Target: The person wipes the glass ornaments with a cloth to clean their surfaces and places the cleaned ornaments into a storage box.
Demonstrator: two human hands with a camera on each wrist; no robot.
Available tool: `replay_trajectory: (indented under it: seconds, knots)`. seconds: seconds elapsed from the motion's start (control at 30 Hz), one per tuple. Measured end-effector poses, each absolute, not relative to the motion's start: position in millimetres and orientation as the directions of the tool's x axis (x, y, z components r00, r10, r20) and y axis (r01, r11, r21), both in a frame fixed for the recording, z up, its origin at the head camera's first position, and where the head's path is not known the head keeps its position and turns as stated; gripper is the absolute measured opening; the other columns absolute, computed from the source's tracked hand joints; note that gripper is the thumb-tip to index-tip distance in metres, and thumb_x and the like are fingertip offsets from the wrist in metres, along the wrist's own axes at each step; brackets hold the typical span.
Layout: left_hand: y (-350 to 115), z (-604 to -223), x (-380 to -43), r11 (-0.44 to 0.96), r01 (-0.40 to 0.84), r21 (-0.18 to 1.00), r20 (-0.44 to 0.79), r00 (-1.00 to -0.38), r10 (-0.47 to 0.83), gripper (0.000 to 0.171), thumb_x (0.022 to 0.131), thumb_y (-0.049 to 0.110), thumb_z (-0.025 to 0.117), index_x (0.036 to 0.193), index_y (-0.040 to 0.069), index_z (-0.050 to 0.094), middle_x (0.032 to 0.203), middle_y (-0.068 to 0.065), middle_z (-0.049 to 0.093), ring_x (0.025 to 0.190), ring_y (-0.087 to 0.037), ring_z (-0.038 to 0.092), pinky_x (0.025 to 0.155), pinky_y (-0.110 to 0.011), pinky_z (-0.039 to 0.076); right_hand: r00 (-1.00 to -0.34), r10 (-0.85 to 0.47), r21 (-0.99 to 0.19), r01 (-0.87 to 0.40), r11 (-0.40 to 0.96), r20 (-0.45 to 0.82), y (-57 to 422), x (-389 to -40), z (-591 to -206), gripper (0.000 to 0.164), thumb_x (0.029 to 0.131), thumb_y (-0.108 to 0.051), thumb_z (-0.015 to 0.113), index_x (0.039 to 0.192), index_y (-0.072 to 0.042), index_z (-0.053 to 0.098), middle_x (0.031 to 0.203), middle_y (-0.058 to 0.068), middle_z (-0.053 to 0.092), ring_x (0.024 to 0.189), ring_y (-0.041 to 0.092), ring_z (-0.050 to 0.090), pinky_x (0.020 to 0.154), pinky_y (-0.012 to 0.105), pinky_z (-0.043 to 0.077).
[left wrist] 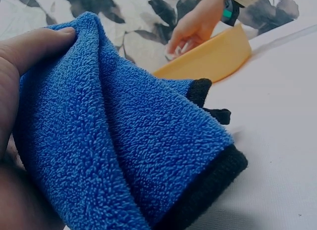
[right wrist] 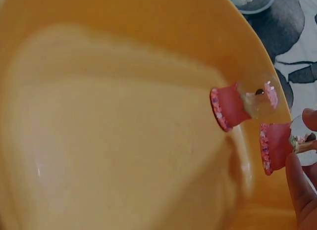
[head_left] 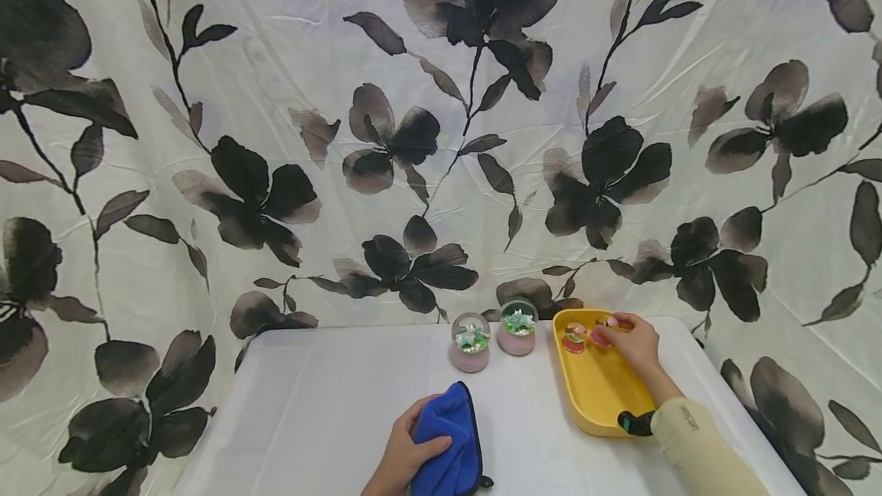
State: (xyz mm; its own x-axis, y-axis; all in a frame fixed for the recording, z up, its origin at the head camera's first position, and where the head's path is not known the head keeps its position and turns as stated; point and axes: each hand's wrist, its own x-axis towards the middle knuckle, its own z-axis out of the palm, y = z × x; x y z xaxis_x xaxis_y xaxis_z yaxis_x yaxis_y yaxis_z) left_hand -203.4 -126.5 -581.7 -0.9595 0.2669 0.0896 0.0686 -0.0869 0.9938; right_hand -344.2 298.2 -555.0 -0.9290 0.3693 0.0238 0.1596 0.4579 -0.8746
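My left hand (head_left: 401, 451) grips a folded blue towel (head_left: 446, 435) with black edging at the table's front; the left wrist view shows the thumb pressed on its upper fold. At the far end of the yellow tray (head_left: 598, 393), my right hand (head_left: 641, 347) pinches a small snow globe (right wrist: 278, 146) by its clear dome. Its red base has a speckled pink rim. Beside it in the tray stands a second small snow globe (right wrist: 233, 107) of the same kind, apart from the fingers.
Left of the tray, two larger snow globes (head_left: 470, 357) (head_left: 517, 341) with pink bases and green-and-white insides stand near the back of the white table (head_left: 331, 404). A floral cloth (head_left: 276, 98) hangs right behind the table. A dark band (head_left: 635, 424) circles the right wrist.
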Motion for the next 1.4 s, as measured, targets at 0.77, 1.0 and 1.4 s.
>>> replay_trajectory:
  seconds: [0.77,1.0,1.4]
  knots:
    - [-138.0,-585.4,-208.9,-0.103,0.035,0.994,0.056,-0.976,0.209,0.062,0.082,0.01,0.075,0.138,0.001,0.049,0.131,-0.018,0.055,0.116,-0.03,0.055,0.095,-0.036,0.043,-0.926,0.376,-0.798,0.215,0.563,0.017,285.6,-353.5,-555.2,0.05,0.084,-0.017,0.075,0.12,0.013,0.057,0.11,0.03,0.061,0.095,0.037,0.059,0.085,0.045,0.052]
    - [-139.4,-583.9,-208.7,-0.091,0.044,0.995,0.061,-0.98,0.19,0.061,0.084,0.01,0.074,0.138,0.0,0.048,0.132,-0.019,0.055,0.116,-0.028,0.055,0.095,-0.033,0.044,-0.922,0.387,-0.805,0.233,0.545,-0.005,284.0,-353.9,-556.7,0.053,0.084,-0.019,0.076,0.122,0.012,0.056,0.112,0.03,0.059,0.096,0.037,0.058,0.084,0.045,0.052]
    - [-142.1,-586.6,-205.0,-0.09,0.055,0.994,0.07,-0.981,0.183,0.062,0.086,0.01,0.072,0.14,-0.002,0.045,0.133,-0.021,0.052,0.117,-0.031,0.054,0.096,-0.04,0.044,-0.937,0.341,-0.783,0.266,0.562,-0.074,283.6,-352.5,-560.9,0.057,0.087,-0.018,0.071,0.127,0.015,0.047,0.117,0.034,0.053,0.1,0.042,0.054,0.087,0.047,0.049]
